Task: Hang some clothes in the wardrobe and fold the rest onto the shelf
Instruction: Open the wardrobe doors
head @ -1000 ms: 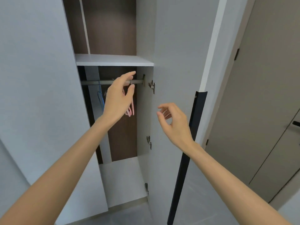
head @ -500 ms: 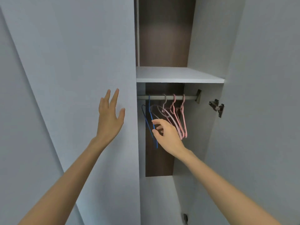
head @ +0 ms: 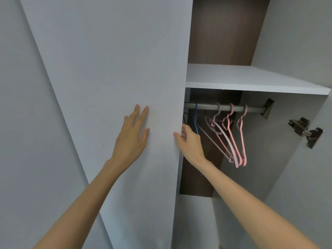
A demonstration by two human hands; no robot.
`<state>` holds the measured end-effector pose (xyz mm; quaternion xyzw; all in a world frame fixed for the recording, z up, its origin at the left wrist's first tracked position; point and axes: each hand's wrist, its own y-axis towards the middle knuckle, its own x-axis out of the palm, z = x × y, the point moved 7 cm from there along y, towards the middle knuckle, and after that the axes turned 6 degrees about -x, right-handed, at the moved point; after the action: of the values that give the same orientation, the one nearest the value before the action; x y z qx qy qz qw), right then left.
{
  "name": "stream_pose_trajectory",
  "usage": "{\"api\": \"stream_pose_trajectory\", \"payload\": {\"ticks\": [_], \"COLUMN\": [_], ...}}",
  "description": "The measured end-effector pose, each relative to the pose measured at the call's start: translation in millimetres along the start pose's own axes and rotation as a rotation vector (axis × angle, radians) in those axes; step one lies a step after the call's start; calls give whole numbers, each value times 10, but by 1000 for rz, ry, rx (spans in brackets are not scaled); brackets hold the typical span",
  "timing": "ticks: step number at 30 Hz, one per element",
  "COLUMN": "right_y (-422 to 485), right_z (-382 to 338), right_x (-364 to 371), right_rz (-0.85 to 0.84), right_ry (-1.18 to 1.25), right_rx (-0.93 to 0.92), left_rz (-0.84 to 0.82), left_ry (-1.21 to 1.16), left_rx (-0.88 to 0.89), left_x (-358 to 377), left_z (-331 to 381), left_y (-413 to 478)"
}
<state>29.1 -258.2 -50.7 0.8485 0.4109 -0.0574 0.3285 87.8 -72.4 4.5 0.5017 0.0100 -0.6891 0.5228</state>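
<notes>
The wardrobe stands partly open, with a white shelf (head: 251, 81) above a metal rail (head: 255, 108). Three pink hangers (head: 233, 144) and a blue hanger (head: 196, 121) hang empty on the rail. My left hand (head: 132, 137) lies flat with straight fingers on the face of the left door (head: 125, 60). My right hand (head: 190, 141) grips that door's inner edge, thumb on the front and fingers curled behind it, just in front of the blue hanger. No clothes are in view.
The right door (head: 305, 177) stands swung open, its metal hinge (head: 305, 132) showing. A brown back panel (head: 224, 33) closes the wardrobe behind the shelf. The wardrobe floor (head: 194, 221) lies low between my arms.
My right hand moved left from the hangers and took hold of the left door's edge. My left hand stays flat on the door. The view has come closer.
</notes>
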Motion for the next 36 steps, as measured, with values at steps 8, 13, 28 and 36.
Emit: {"api": "stream_pose_trajectory", "payload": {"ticks": [8,13,28,36], "right_y": [-56,-261,-1202,-1719], "right_z": [46,-187,-974,-1348], "right_x": [-94,-152,14,330], "right_rz": [-72,-135,-158,-180], "right_ry": [93,54,111,199], "right_rx": [-109,-340,-782,-786], "left_rz": [55,154,238,250], "left_ry": [-94,-190,-202,-338], "left_rx": [-11,-54,-100,-118], "left_x": [-10,-118,-773,-1289], "left_z": [89,192,570,493], "left_y": [-86,-227,-813,-1349]}}
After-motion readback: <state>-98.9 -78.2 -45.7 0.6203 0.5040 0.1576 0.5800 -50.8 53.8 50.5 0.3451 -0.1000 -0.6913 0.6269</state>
